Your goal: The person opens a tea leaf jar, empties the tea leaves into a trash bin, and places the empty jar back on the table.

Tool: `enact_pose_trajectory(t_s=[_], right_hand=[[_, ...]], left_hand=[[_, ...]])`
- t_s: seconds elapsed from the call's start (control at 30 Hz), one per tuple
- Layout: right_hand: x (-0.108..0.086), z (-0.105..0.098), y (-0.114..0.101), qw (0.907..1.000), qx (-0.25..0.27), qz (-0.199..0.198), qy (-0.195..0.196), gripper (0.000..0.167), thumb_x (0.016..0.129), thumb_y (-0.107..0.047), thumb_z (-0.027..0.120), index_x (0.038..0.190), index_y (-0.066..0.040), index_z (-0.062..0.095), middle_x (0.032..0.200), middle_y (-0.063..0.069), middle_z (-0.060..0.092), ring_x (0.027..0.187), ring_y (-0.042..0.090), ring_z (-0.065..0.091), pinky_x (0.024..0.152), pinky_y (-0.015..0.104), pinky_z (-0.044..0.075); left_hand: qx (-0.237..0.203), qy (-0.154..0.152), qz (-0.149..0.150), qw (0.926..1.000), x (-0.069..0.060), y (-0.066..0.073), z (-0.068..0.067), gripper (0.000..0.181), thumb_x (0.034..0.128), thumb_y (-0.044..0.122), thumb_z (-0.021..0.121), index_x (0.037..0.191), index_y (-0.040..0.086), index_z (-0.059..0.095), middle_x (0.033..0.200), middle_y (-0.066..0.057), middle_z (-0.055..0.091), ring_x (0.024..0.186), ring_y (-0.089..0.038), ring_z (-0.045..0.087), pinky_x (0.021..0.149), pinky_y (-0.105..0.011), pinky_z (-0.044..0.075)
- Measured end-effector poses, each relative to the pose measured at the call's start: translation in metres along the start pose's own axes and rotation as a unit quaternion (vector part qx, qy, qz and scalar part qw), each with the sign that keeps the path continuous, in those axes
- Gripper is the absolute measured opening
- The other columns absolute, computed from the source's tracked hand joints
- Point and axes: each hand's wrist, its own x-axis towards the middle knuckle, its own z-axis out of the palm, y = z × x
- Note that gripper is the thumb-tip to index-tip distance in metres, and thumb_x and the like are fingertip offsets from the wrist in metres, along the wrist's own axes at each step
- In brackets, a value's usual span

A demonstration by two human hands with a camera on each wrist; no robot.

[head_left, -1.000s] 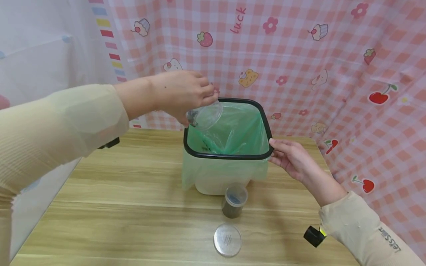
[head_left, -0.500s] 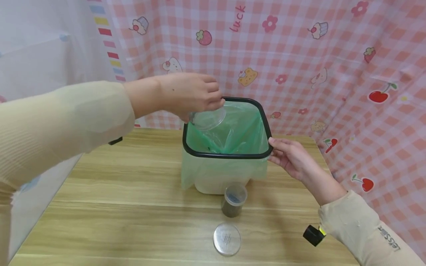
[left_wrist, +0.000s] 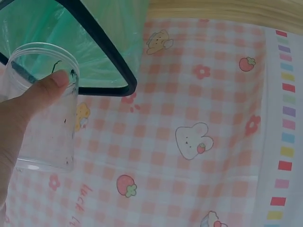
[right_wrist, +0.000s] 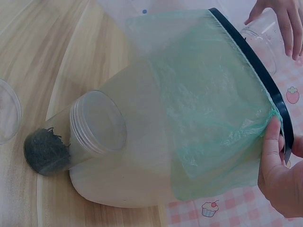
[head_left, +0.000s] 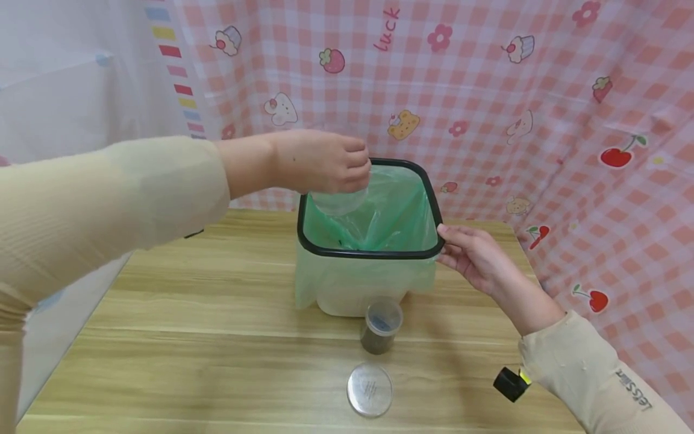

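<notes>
My left hand (head_left: 325, 161) grips a clear plastic jar (left_wrist: 49, 132) over the left part of a bin with a black rim (head_left: 374, 255). The jar's mouth tips down toward the green liner bag (head_left: 403, 217). A few dark shreds, like dry tea leaves, cling inside the jar in the left wrist view. Several dark specks lie in the liner. My right hand (head_left: 472, 256) pinches the rim's right side, thumb on top and fingers underneath. A second clear jar (right_wrist: 85, 137), partly filled with dark leaf-like shreds, stands before the bin.
A round clear lid (head_left: 370, 390) lies flat on the wooden table (head_left: 217, 337), nearer me than the second jar. Checked pink cloth (head_left: 466, 90) hangs close behind the bin and along the right side. A white sheet (head_left: 59, 102) hangs at the left.
My left hand has shifted right and slightly down, turning the jar further over. Dark shreds visible through it earlier in the head view no longer show. My right hand keeps its place.
</notes>
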Motion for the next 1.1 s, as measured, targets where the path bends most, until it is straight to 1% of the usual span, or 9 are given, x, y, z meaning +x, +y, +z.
enact_pose_trajectory(t_s=[0.07, 0.2, 0.33, 0.43, 0.67, 0.77, 0.9, 1.0, 1.1], right_hand=[[0.0, 0.0, 0.0, 1.0, 0.002, 0.001, 0.001, 0.013, 0.095, -0.014, 0.053, 0.096, -0.002, 0.059, 0.082, 0.004, 0.063, 0.074, 0.01, 0.061, 0.074, 0.022, 0.053], [0.0, 0.001, 0.0, 1.0, -0.003, 0.001, 0.001, 0.014, 0.095, -0.014, 0.053, 0.097, -0.002, 0.059, 0.082, 0.003, 0.063, 0.075, 0.01, 0.061, 0.074, 0.022, 0.053], [0.0, 0.002, 0.0, 1.0, -0.007, 0.0, 0.0, 0.014, 0.095, -0.015, 0.053, 0.098, -0.001, 0.057, 0.083, 0.003, 0.063, 0.075, 0.01, 0.06, 0.074, 0.022, 0.053], [0.0, 0.001, 0.0, 1.0, -0.006, -0.001, 0.003, 0.013, 0.095, -0.014, 0.053, 0.096, -0.002, 0.059, 0.082, 0.003, 0.063, 0.075, 0.01, 0.06, 0.073, 0.021, 0.053], [0.0, 0.002, 0.001, 1.0, -0.009, -0.002, 0.002, 0.014, 0.095, -0.015, 0.053, 0.098, -0.001, 0.057, 0.082, 0.003, 0.062, 0.075, 0.01, 0.06, 0.074, 0.022, 0.053], [0.0, 0.002, 0.001, 1.0, -0.008, -0.001, 0.001, 0.014, 0.095, -0.014, 0.053, 0.098, -0.001, 0.057, 0.083, 0.003, 0.062, 0.075, 0.01, 0.06, 0.074, 0.022, 0.053], [0.0, 0.001, 0.001, 1.0, -0.004, -0.002, 0.003, 0.013, 0.095, -0.015, 0.053, 0.097, -0.003, 0.059, 0.082, 0.003, 0.063, 0.074, 0.01, 0.061, 0.074, 0.022, 0.053], [0.0, 0.0, 0.001, 1.0, -0.004, -0.002, 0.003, 0.013, 0.095, -0.015, 0.053, 0.096, -0.003, 0.059, 0.082, 0.003, 0.063, 0.074, 0.01, 0.061, 0.074, 0.021, 0.053], [0.0, 0.0, 0.001, 1.0, -0.004, -0.002, 0.002, 0.013, 0.095, -0.015, 0.053, 0.095, -0.003, 0.06, 0.082, 0.003, 0.063, 0.074, 0.01, 0.061, 0.074, 0.021, 0.053]], left_hand=[[-0.001, 0.003, 0.004, 1.0, 0.002, 0.003, 0.0, 0.047, 0.0888, 0.011, 0.063, 0.132, 0.001, 0.046, 0.125, -0.018, 0.054, 0.115, -0.032, 0.049, 0.105, -0.04, 0.033], [-0.046, -0.006, 0.035, 0.9983, 0.002, 0.012, 0.002, 0.05, 0.0892, 0.017, 0.062, 0.134, 0.002, 0.044, 0.126, -0.019, 0.052, 0.116, -0.033, 0.048, 0.105, -0.04, 0.034], [-0.064, -0.018, 0.059, 0.996, 0.0, 0.017, 0.004, 0.063, 0.0842, 0.03, 0.068, 0.135, 0.002, 0.043, 0.126, -0.019, 0.052, 0.117, -0.033, 0.047, 0.104, -0.039, 0.035], [-0.058, -0.013, 0.051, 0.9969, 0.0, 0.018, 0.005, 0.069, 0.0806, 0.035, 0.071, 0.135, 0.002, 0.044, 0.126, -0.018, 0.052, 0.117, -0.032, 0.047, 0.104, -0.039, 0.034], [-0.075, -0.009, 0.044, 0.9962, 0.001, 0.022, 0.007, 0.055, 0.0892, 0.023, 0.061, 0.136, 0.002, 0.043, 0.127, -0.018, 0.052, 0.117, -0.033, 0.047, 0.105, -0.04, 0.034], [-0.087, -0.005, 0.034, 0.9956, 0.0, 0.023, 0.008, 0.056, 0.0884, 0.024, 0.061, 0.136, 0.002, 0.043, 0.127, -0.018, 0.052, 0.116, -0.033, 0.048, 0.105, -0.04, 0.034], [-0.104, -0.01, 0.007, 0.9945, -0.005, 0.022, 0.01, 0.074, 0.0811, 0.043, 0.067, 0.136, 0.0, 0.042, 0.127, -0.018, 0.051, 0.114, -0.033, 0.048, 0.103, -0.041, 0.034], [-0.117, -0.02, -0.017, 0.9928, -0.009, 0.023, 0.014, 0.088, 0.0759, 0.056, 0.067, 0.137, -0.002, 0.04, 0.127, -0.019, 0.051, 0.114, -0.033, 0.048, 0.103, -0.04, 0.035], [-0.142, -0.024, -0.043, 0.9887, -0.012, 0.025, 0.018, 0.092, 0.0746, 0.059, 0.067, 0.137, -0.003, 0.04, 0.127, -0.02, 0.05, 0.115, -0.034, 0.048, 0.104, -0.04, 0.035]])
